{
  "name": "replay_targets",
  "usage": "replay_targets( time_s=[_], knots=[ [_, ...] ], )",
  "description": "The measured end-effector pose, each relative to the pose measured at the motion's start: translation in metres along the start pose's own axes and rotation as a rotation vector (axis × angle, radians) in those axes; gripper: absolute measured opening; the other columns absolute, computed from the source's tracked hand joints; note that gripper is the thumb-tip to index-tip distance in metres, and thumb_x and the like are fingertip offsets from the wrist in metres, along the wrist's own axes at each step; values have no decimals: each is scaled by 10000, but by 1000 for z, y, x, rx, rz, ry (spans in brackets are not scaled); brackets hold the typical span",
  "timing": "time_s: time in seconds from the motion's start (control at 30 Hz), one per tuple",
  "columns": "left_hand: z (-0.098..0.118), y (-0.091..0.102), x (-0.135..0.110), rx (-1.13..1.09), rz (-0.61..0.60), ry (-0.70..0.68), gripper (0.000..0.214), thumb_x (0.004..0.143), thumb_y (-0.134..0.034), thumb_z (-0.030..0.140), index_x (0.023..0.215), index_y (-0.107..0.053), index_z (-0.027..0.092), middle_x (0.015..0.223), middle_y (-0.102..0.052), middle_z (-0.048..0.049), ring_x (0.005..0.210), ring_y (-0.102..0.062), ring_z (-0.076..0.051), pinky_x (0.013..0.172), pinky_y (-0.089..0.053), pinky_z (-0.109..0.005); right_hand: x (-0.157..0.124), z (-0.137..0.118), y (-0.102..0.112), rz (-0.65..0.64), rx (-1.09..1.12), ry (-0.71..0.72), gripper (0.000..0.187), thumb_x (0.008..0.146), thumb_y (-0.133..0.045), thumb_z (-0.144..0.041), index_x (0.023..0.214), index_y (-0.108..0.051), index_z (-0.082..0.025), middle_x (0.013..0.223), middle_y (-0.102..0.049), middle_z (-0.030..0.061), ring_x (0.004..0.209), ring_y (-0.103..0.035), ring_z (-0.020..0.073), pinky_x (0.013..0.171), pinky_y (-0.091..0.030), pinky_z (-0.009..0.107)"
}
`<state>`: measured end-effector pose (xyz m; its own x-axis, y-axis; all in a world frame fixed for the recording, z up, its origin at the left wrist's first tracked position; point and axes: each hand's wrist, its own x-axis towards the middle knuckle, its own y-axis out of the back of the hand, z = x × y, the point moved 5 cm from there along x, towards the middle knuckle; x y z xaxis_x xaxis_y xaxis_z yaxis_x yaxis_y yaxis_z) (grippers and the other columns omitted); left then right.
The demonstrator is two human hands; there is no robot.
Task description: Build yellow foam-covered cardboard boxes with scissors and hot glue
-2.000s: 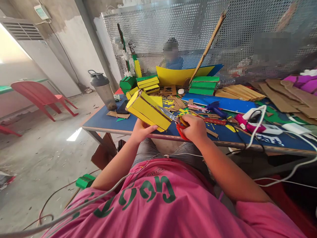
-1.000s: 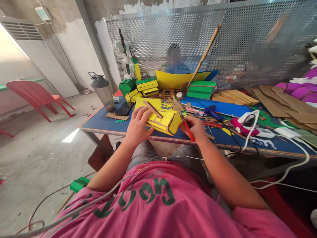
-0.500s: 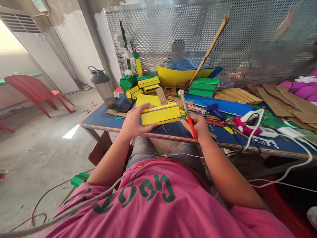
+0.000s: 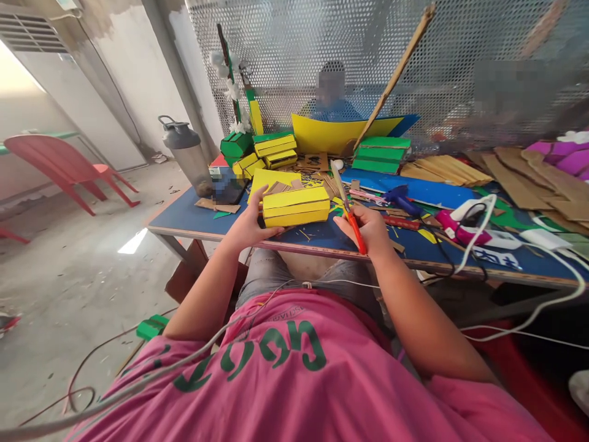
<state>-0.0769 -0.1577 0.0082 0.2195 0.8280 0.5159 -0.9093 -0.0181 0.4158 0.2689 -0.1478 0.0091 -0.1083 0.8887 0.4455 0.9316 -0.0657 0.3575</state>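
Note:
My left hand [image 4: 251, 224] grips the left end of a yellow many-sided cardboard box [image 4: 297, 207], its folded edges showing as brown lines. The thumb is under the near side and the fingers are behind. In my right hand [image 4: 368, 232] is a pair of scissors [image 4: 354, 228] with orange-red handles, blades pointing up and away, just right of the box and apart from it. Behind the box lie a yellow sheet [image 4: 276, 178] and scattered cardboard scraps. Smaller yellow boxes [image 4: 275, 146] and a green box [image 4: 237, 145] are stacked farther back.
A metal tumbler [image 4: 186, 153] stands at the table's left end. A blue glue gun [image 4: 402, 199], a pink-and-white device [image 4: 453, 227] and white cables lie to the right. Cardboard strips [image 4: 444, 175] are piled beyond. A wooden stick [image 4: 393, 73] leans on the perforated metal screen, with a person behind it.
The yellow box has turned in my left hand, showing different faces, and sits slightly farther left. The scissors remain in my right hand, and the view has shifted a little.

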Motion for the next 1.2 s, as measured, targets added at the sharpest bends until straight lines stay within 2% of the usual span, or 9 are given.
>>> replay_targets(
  time_s=[0.17, 0.3, 0.43, 0.6, 0.77, 0.83, 0.93, 1.07, 1.2],
  knots=[
    [2, -2, 0, 125, 2, -2, 1386, 717, -1061, 382, 1860, -285, 265, 1772, -554, -214, 1563, -660, -435, 1354, -515, -594, 1, 5, 0, -2, 3, -5, 455, 795, -967, -602, 744, -688, -248, 624, -556, -22, 587, -473, 160, 562, -343, 329],
    [9, -4, -4, 229, 24, -11, 1240, 740, -1029, 376, 1810, -408, 285, 1714, -635, -166, 1540, -675, -438, 1331, -528, -575, 1, 7, 0, -14, -31, 28, 439, 817, -960, -581, 738, -685, -247, 631, -532, -27, 595, -443, 152, 559, -319, 322],
    [15, -6, -9, 236, 49, -77, 1144, 758, -1011, 382, 1764, -477, 279, 1765, -599, -153, 1601, -626, -423, 1336, -531, -523, 1, 7, -1, -24, -36, 19, 444, 818, -956, -589, 742, -681, -248, 635, -539, -25, 594, -452, 154, 555, -313, 321],
    [15, -8, -10, 157, 22, -88, 1266, 786, -1025, 454, 1842, -344, 299, 1851, -489, -196, 1517, -696, -412, 1186, -654, -496, 1, 5, -1, -20, -38, 15, 446, 816, -958, -576, 735, -667, -247, 648, -559, -22, 609, -474, 161, 575, -332, 330],
    [25, -10, -9, 295, -45, -219, 1266, 782, -1037, 505, 1843, -373, 313, 1921, -384, -166, 1754, -441, -459, 1397, -478, -573, 0, 3, 0, -15, -34, 11, 435, 843, -923, -569, 730, -646, -254, 645, -556, -21, 607, -474, 165, 569, -328, 334],
    [28, -9, -11, 330, -4, -242, 1153, 826, -997, 498, 1811, -431, 298, 1882, -449, -166, 1732, -475, -449, 1378, -498, -551, 0, 2, 2, 14, -49, 38, 432, 882, -881, -568, 720, -630, -257, 638, -532, -21, 602, -458, 164, 567, -329, 337],
    [29, -7, -15, 365, 88, -240, 1004, 852, -963, 526, 1725, -539, 266, 1741, -606, -172, 1568, -640, -419, 1252, -595, -485, 1, -1, 5, 80, -116, 101, 419, 924, -837, -560, 724, -622, -262, 645, -539, -10, 627, -476, 179, 585, -372, 341],
    [24, -6, -15, 332, 169, -179, 987, 898, -898, 668, 1717, -508, 279, 1661, -650, -168, 1258, -768, -326, 1028, -668, -419, -1, -14, 6, 143, -277, 208, 357, 892, -876, -501, 770, -640, -263, 730, -672, 31, 706, -587, 222, 636, -467, 351],
    [26, -4, -13, 308, 359, -210, 954, 910, -814, 844, 1607, -558, 245, 1549, -674, -196, 1376, -712, -379, 1045, -654, -472, -7, -37, 8, 167, -466, 430, 186, 912, -804, -395, 866, -694, -252, 920, -796, 104, 862, -730, 300, 761, -572, 407]
  ],
)
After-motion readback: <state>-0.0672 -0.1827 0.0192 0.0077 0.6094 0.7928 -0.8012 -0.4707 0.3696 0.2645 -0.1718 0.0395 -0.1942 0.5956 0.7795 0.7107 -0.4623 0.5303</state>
